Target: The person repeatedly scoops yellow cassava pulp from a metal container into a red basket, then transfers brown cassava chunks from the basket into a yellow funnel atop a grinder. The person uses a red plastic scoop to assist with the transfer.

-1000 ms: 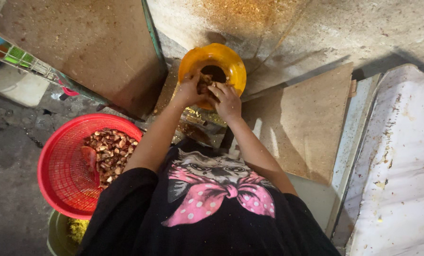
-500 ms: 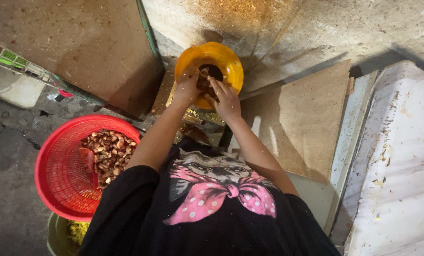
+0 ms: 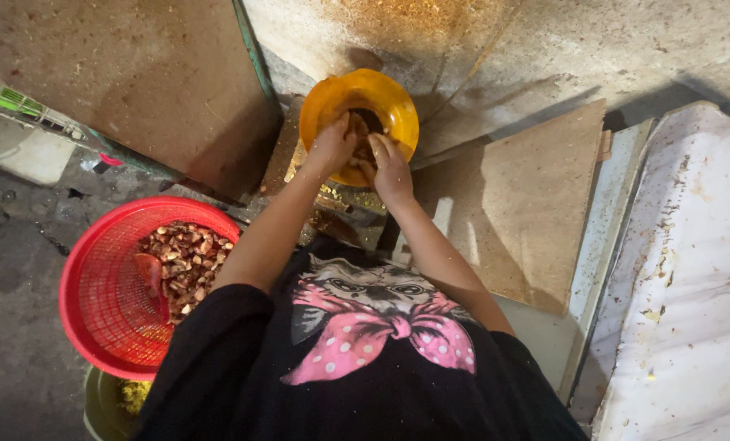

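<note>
Both of my hands reach into an orange-yellow funnel-shaped bowl [image 3: 389,98] straight ahead of me. My left hand [image 3: 334,145] rests on its near left side, fingers curled down into brown chunks [image 3: 363,151] inside. My right hand [image 3: 391,167] sits just to the right, fingers pressed onto the same brown pieces. Whether either hand grips a piece is hidden by the fingers. At my lower left a red mesh basket [image 3: 103,306] holds a heap of brown and tan chopped pieces [image 3: 183,260] and a red scoop [image 3: 148,271].
Brown boards lean at the upper left [image 3: 128,82] and right of the bowl [image 3: 520,212]. A white dusty sheet [image 3: 692,294] lies at the far right. A yellow-green bucket [image 3: 111,404] stands under the basket. Dark floor [image 3: 13,269] spreads at the left.
The view has shifted slightly. My hands stay in the bowl, the left one having slid a little lower on the rim.
</note>
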